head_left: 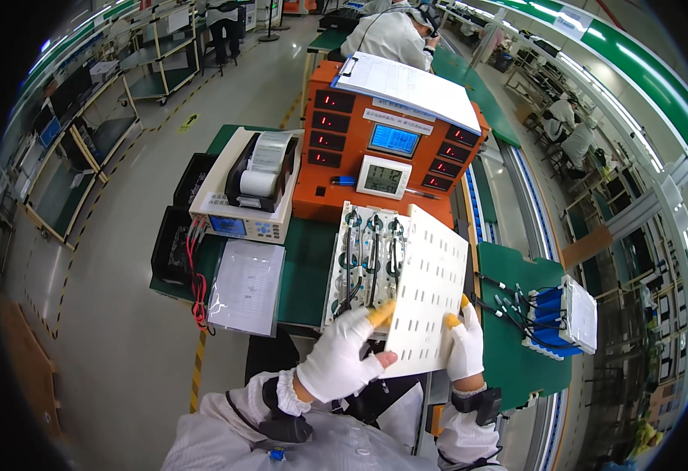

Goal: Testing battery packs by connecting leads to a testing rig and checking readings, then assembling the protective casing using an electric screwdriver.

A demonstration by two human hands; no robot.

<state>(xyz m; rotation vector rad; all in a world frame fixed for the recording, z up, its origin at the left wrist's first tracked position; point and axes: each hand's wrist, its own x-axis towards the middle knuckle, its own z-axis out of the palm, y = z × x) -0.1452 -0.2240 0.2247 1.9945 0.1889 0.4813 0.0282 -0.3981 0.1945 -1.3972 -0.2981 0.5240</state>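
Note:
Between my two hands a white slotted plastic panel (429, 286) stands tilted. White gloves cover both hands; yellow shows on some fingertips. My left hand (342, 353) grips the panel's lower left edge, with the thumb on the near side. My right hand (465, 347) is closed on the lower right edge. Just left of the panel lies a white holder (362, 267) with round green-ringed parts and black cables across it; the panel covers its right side from view.
Behind stands an orange test box (344, 169) carrying a clipboard (407, 86) and a small digital clock (383, 177). A white meter (246, 224) with red leads (196, 286) and a paper sheet (247, 286) lie left. A blue battery pack (552, 318) with cables sits right.

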